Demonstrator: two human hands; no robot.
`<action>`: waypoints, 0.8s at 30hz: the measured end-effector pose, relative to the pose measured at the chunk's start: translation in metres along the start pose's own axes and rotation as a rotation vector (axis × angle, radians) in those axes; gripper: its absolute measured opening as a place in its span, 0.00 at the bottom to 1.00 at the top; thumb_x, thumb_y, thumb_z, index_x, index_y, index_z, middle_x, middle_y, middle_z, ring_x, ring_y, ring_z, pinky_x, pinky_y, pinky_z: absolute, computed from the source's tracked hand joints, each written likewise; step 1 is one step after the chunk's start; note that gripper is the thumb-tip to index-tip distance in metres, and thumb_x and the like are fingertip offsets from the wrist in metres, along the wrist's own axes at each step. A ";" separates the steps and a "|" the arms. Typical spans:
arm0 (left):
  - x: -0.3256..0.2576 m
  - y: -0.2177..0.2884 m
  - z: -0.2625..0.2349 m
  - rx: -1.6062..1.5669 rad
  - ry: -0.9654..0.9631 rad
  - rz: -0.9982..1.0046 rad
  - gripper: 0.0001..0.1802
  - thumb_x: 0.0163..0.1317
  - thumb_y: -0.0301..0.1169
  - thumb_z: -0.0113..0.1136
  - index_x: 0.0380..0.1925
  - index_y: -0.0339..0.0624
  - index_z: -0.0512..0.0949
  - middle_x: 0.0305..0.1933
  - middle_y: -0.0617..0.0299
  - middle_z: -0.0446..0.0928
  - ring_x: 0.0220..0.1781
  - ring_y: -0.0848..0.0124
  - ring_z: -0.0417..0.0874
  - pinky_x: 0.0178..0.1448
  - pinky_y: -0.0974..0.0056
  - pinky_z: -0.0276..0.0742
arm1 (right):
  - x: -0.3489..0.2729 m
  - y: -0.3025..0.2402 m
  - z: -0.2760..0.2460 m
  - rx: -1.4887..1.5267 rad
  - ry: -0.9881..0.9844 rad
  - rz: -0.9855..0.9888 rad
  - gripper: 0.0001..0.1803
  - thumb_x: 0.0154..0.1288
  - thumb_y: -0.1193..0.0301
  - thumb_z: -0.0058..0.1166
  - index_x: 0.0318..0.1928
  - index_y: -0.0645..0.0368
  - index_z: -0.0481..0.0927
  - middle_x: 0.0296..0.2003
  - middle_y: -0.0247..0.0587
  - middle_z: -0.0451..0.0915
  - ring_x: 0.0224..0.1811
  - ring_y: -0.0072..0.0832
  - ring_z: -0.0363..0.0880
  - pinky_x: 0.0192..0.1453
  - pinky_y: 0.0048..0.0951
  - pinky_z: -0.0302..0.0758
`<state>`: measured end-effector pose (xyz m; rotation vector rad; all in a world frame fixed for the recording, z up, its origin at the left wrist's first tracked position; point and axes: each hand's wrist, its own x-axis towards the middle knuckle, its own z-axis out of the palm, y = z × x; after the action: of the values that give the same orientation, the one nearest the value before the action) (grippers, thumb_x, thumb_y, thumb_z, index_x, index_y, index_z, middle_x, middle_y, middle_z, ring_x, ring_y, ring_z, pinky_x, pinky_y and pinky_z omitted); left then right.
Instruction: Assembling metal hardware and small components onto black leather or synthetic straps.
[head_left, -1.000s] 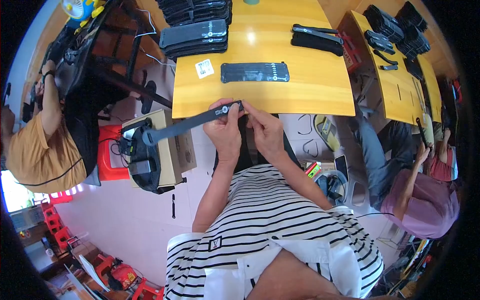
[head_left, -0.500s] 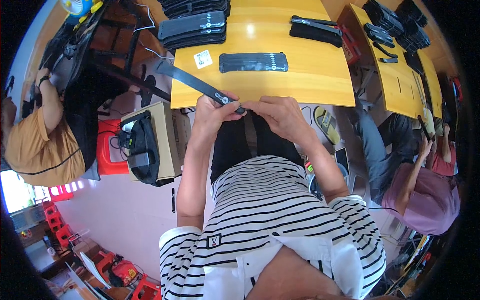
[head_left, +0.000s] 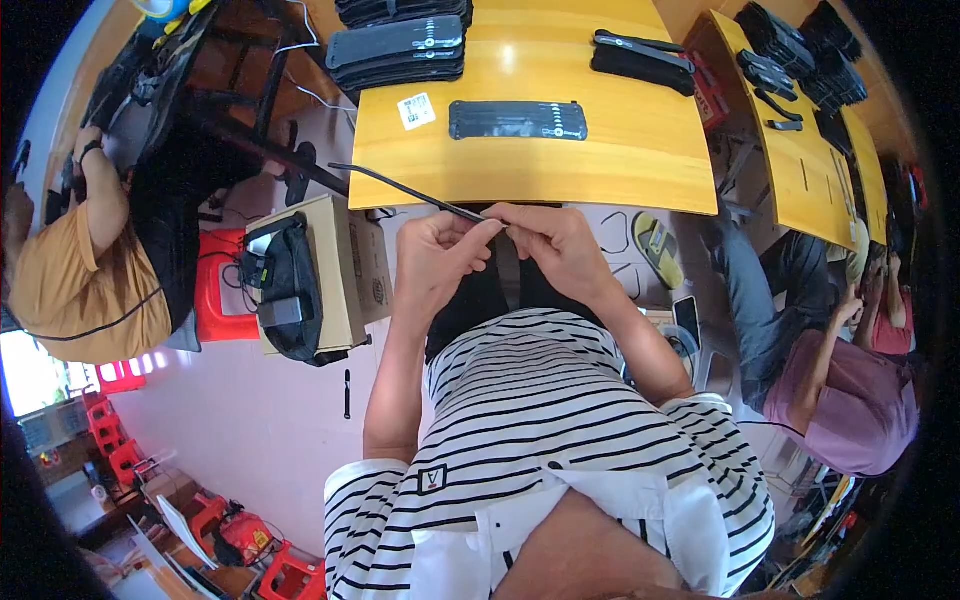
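Observation:
A long, thin black strap is held edge-on just off the table's near edge, its free end stretching up to the left. My left hand is closed on its near end, thumb and fingers pinched together. My right hand meets the left at that same end, also pinching it; the very tip is hidden by the fingers. Beyond the hands, a flat black piece with pale printing lies on the yellow table. A white square label with a printed code lies left of it.
A stack of black strips stands at the table's far left, a smaller pile at far right. An open cardboard box with a black bag is left of me. Co-workers sit on both sides; a yellow slipper is on the floor.
The strap has turned from showing its printed flat face to edge-on. My hands have come closer together, the right hand now touching the left at the strap's end.

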<state>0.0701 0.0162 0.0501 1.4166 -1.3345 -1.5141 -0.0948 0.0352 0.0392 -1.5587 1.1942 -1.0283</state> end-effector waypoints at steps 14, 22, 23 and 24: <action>-0.010 0.002 -0.006 0.069 -0.156 0.043 0.11 0.58 0.28 0.54 0.20 0.32 0.74 0.16 0.58 0.75 0.17 0.77 0.76 0.21 0.76 0.70 | 0.004 0.014 -0.020 0.336 -0.299 0.075 0.17 0.57 0.82 0.44 0.47 0.62 0.78 0.16 0.27 0.65 0.20 0.14 0.61 0.25 0.15 0.59; -0.036 0.006 -0.011 -0.013 -0.041 0.015 0.12 0.57 0.29 0.53 0.19 0.34 0.74 0.12 0.63 0.70 0.12 0.81 0.69 0.16 0.78 0.62 | -0.010 0.002 -0.010 0.326 -0.313 0.011 0.15 0.59 0.76 0.51 0.48 0.64 0.75 0.22 0.28 0.71 0.25 0.14 0.66 0.30 0.16 0.64; -0.044 0.008 -0.014 -0.031 -0.021 -0.024 0.12 0.57 0.29 0.53 0.18 0.34 0.74 0.11 0.64 0.70 0.12 0.82 0.68 0.16 0.78 0.61 | -0.011 -0.003 -0.015 0.221 -0.303 -0.001 0.14 0.57 0.75 0.54 0.45 0.64 0.75 0.21 0.29 0.70 0.24 0.14 0.65 0.28 0.16 0.63; -0.047 0.008 -0.015 -0.032 -0.025 -0.022 0.12 0.57 0.29 0.53 0.18 0.34 0.74 0.11 0.64 0.70 0.12 0.82 0.68 0.16 0.78 0.61 | -0.012 -0.009 -0.021 0.116 -0.293 -0.014 0.14 0.55 0.73 0.57 0.42 0.64 0.76 0.20 0.29 0.69 0.23 0.14 0.64 0.27 0.17 0.63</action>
<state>0.0920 0.0545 0.0726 1.4010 -1.3074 -1.5653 -0.1152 0.0445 0.0525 -1.5646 0.9079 -0.8284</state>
